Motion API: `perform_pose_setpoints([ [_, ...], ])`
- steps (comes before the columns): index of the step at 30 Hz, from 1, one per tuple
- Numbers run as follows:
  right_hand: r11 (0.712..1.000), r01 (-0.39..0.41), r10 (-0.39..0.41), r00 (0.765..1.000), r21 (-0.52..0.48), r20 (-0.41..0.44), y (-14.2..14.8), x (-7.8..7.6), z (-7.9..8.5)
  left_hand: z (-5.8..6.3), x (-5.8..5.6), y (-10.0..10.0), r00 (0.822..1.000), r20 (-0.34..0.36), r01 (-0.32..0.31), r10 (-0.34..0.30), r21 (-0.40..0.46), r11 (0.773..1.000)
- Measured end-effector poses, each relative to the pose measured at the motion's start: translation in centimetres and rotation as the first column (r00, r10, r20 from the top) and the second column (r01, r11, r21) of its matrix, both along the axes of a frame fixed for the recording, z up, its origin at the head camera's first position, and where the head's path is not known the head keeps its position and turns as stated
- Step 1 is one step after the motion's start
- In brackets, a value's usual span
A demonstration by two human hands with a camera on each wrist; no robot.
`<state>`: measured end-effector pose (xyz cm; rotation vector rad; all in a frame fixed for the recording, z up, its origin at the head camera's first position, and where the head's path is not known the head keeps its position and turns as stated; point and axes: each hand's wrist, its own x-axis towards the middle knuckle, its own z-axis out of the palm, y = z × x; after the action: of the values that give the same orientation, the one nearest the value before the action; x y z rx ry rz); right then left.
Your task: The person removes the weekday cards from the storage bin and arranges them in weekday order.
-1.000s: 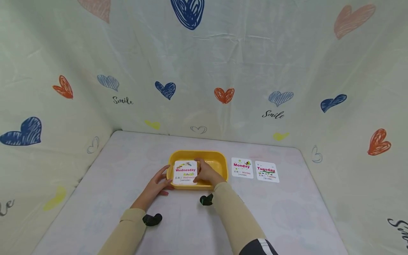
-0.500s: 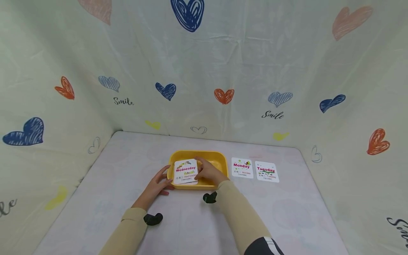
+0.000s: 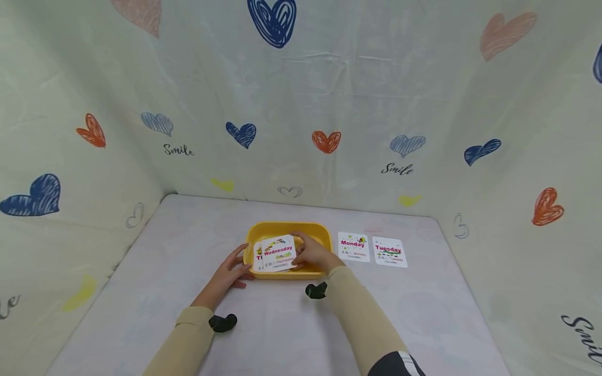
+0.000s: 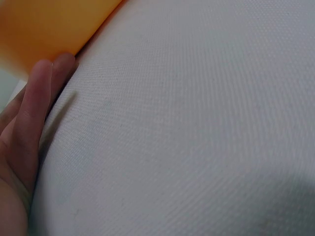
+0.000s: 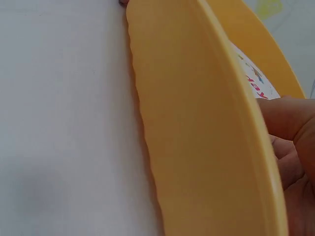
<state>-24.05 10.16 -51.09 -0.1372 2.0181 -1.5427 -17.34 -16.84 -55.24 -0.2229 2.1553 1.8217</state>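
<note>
With my right hand [image 3: 312,254], I pinch the right edge of a white card printed "Wednesday" [image 3: 278,254] over the yellow tray [image 3: 312,225]. It is slightly tilted. Beneath it another card [image 3: 257,257] shows at the left, its heading starting with "T" and the rest covered. My left hand [image 3: 230,270] rests against the tray's left end. In the left wrist view, its straight fingers [image 4: 35,93] touch the tray's outer wall [image 4: 54,24]. The right wrist view shows the tray's near wall [image 5: 192,118] hiding part of the right hand.
To the right of the tray, a "Monday" card [image 3: 354,247] and a "Tuesday" card [image 3: 390,252] lie side by side on the white table [image 3: 273,334]. A curtain [image 3: 348,94] printed with hearts surrounds the table's back and sides.
My right hand has slid the Wednesday card to the right and tilted it, uncovering part of the card below. My left hand stays at the tray's left end.
</note>
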Motion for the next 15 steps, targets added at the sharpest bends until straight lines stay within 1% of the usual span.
perform_pose_setpoints([
  [3, 1.000, 0.002, -0.002, 1.000, -0.001, 0.009, 0.4, -0.2, 0.5, -0.1, 0.0, -0.1, 1.000, 0.003, -0.006, 0.006, -0.001, 1.000],
  [7, 1.000, -0.007, 0.007, 1.000, 0.025, 0.001, 1.3, -0.7, 0.8, 0.0, -0.1, -0.2, 1.000, 0.001, -0.010, 0.010, 0.008, 1.000],
  [15, 0.998, -0.023, 0.028, 0.997, 0.066, -0.077, 3.8, -0.6, 2.1, -0.3, -0.1, -0.1, 1.000, 0.016, -0.013, 0.013, 0.012, 1.000],
])
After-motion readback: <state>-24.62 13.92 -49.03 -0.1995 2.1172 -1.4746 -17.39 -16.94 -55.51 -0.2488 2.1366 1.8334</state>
